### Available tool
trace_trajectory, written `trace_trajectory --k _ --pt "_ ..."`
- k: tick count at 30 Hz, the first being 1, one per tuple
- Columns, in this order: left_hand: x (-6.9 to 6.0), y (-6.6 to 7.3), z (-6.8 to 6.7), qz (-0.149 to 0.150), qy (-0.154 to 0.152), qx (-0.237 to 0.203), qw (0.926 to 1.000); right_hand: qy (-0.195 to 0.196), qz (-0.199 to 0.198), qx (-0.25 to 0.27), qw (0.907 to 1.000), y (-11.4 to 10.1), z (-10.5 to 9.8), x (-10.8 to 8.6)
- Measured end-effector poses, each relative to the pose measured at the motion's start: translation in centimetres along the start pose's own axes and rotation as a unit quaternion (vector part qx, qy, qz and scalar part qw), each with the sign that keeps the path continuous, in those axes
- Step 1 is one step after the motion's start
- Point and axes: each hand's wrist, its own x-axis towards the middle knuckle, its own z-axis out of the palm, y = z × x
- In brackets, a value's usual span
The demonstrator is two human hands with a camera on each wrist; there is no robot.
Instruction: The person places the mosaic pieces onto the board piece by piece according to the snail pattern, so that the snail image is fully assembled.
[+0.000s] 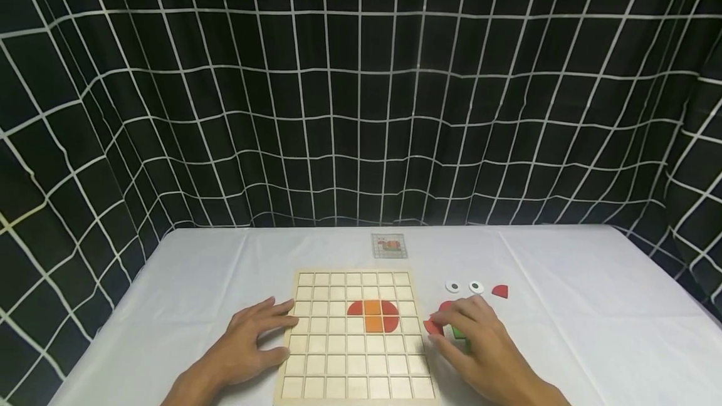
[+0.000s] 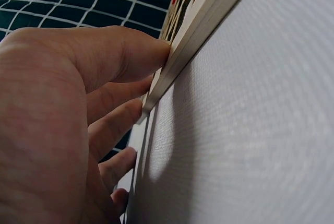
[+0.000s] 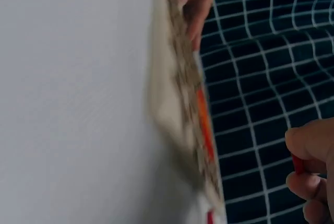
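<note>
A wooden grid board (image 1: 329, 365) lies on the table. Red and orange tiles (image 1: 373, 316) fill several cells right of its middle. My left hand (image 1: 248, 343) rests against the board's left edge with fingers spread; thumb and fingertips touch the frame (image 2: 182, 51) in the left wrist view. Just off the right edge, my right hand (image 1: 479, 346) pinches a red tile (image 3: 297, 164) between thumb and finger. Its full outline is hidden by the fingers. Beneath that hand, green pieces (image 1: 458, 333) and another red piece (image 1: 445, 306) show only in part.
Two white eye discs (image 1: 453, 286) and a red quarter-round tile (image 1: 500, 291) lie to the right of the board. A small clear card (image 1: 389, 246) with a printed picture sits behind it. White cloth covers the table (image 1: 214, 268); a dark gridded curtain (image 1: 361, 93) surrounds it.
</note>
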Motion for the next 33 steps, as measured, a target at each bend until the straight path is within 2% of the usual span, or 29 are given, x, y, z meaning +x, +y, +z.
trace_trajectory --k 9,16,26,33 --pt "0.1 0.4 0.0 -0.038 -0.007 -0.008 0.9992 0.009 0.001 0.054 0.9985 -2.3 2.0 3.6" --pt "0.1 0.3 -0.1 -0.026 -0.003 -0.002 0.9997 0.011 -0.004 0.052 0.9986 -3.6 4.4 5.5" --pt "0.0 0.1 0.0 -0.025 -0.003 0.004 0.9997 0.012 0.026 0.062 0.9977 -4.4 7.4 6.6" --pt "0.0 0.1 0.0 -0.035 -0.006 0.008 0.9993 0.026 0.029 0.030 0.9988 -3.7 9.5 5.8"
